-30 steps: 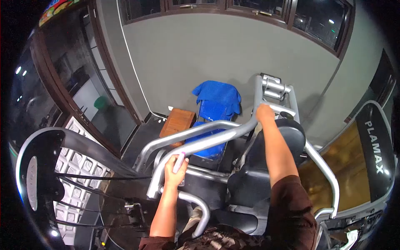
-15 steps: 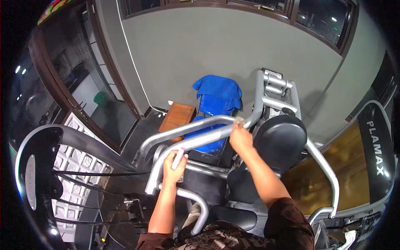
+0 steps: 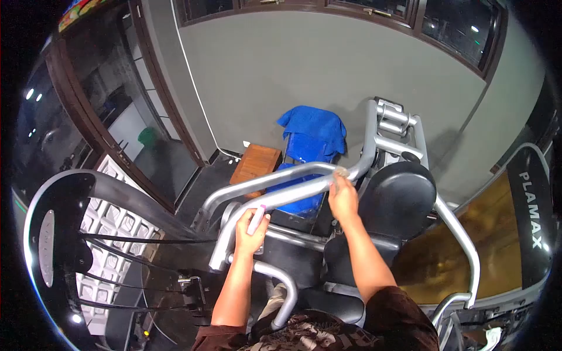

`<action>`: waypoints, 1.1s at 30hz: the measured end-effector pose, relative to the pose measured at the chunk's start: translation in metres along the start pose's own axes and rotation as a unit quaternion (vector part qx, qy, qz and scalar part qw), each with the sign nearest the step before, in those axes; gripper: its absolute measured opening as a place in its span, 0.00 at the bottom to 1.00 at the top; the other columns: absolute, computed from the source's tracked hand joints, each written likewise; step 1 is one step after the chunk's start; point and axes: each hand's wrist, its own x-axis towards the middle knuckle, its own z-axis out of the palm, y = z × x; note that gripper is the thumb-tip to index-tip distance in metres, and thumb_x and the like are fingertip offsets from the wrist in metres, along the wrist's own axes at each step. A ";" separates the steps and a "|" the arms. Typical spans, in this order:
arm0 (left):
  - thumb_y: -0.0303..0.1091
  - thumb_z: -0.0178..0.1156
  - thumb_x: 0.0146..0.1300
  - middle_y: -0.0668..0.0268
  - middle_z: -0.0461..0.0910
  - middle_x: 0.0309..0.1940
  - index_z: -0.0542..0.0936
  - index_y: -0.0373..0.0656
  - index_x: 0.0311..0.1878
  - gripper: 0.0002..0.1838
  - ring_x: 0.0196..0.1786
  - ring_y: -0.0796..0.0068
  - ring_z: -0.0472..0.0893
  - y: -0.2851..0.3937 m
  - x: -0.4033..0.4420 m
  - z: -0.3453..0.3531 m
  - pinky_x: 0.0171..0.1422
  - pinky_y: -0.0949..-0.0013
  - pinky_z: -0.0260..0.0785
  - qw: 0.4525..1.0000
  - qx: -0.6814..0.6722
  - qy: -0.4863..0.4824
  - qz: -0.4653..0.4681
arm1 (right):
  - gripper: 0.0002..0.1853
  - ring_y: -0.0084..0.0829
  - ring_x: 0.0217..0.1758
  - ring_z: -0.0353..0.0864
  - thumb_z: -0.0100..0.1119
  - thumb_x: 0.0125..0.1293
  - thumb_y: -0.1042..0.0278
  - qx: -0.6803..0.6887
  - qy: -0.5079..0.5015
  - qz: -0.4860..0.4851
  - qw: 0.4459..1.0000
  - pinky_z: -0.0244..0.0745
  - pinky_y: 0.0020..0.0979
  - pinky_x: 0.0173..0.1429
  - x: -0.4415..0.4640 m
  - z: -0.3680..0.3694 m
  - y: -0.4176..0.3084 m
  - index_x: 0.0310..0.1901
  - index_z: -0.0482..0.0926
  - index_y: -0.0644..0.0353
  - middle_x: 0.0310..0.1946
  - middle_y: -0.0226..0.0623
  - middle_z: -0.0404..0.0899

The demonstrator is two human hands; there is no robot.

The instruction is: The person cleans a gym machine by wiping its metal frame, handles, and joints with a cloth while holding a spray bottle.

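Note:
My left hand is closed around a slim white bottle-like object with a pink tip. It is just below the thick silver bar of a gym machine. Farther up that bar, my right hand is closed on a crumpled beige-grey cloth, which rests against the metal near the bend. My fingers partly hide the cloth. A second silver tube runs behind the first. The machine's black padded backrest stands to the right of my right hand.
A blue chair draped with a blue towel and a brown wooden stool stand by the grey wall. Black cables stretch at the left. A PLAMAX panel rises at the right. A door is at the left.
The view has shifted slightly, so everything sits a little farther right. My right hand with the cloth stays near the bar's bend, its wrist turned more upright. The left hand keeps its hold.

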 end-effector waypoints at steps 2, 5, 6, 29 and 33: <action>0.29 0.68 0.66 0.73 0.78 0.25 0.80 0.40 0.38 0.06 0.28 0.86 0.75 -0.004 0.000 0.001 0.32 0.75 0.67 1.000 0.001 0.004 0.004 | 0.17 0.54 0.52 0.85 0.58 0.70 0.66 0.054 -0.023 -0.055 0.997 0.81 0.49 0.57 -0.019 0.013 -0.015 0.58 0.83 0.54 0.54 0.50 0.84; 0.29 0.69 0.65 0.74 0.77 0.25 0.80 0.40 0.37 0.06 0.29 0.86 0.74 -0.012 0.002 0.003 0.33 0.76 0.66 1.000 0.001 0.006 0.020 | 0.15 0.51 0.50 0.86 0.60 0.69 0.69 0.135 -0.126 -0.132 0.974 0.82 0.46 0.55 -0.044 0.015 -0.040 0.55 0.84 0.55 0.52 0.48 0.84; 0.29 0.69 0.65 0.74 0.77 0.25 0.80 0.40 0.37 0.06 0.29 0.87 0.74 -0.014 0.002 0.002 0.32 0.76 0.66 1.000 0.003 0.008 0.026 | 0.14 0.52 0.50 0.86 0.60 0.69 0.71 0.147 -0.154 -0.111 0.971 0.82 0.45 0.55 -0.047 0.013 -0.045 0.54 0.84 0.57 0.51 0.49 0.84; 0.29 0.68 0.67 0.72 0.79 0.23 0.80 0.39 0.38 0.06 0.24 0.85 0.76 0.003 0.004 0.007 0.29 0.76 0.68 1.000 0.005 -0.007 0.006 | 0.28 0.47 0.72 0.69 0.55 0.77 0.63 0.321 0.188 0.169 0.913 0.61 0.41 0.76 -0.030 0.042 0.012 0.71 0.62 0.70 0.67 0.59 0.70; 0.30 0.68 0.66 0.71 0.79 0.26 0.80 0.38 0.42 0.07 0.25 0.85 0.78 -0.014 0.007 0.003 0.29 0.76 0.73 0.999 0.023 -0.021 0.007 | 0.21 0.47 0.62 0.76 0.59 0.73 0.66 0.305 0.161 0.141 0.928 0.67 0.42 0.68 -0.052 0.070 -0.022 0.60 0.65 0.69 0.55 0.60 0.74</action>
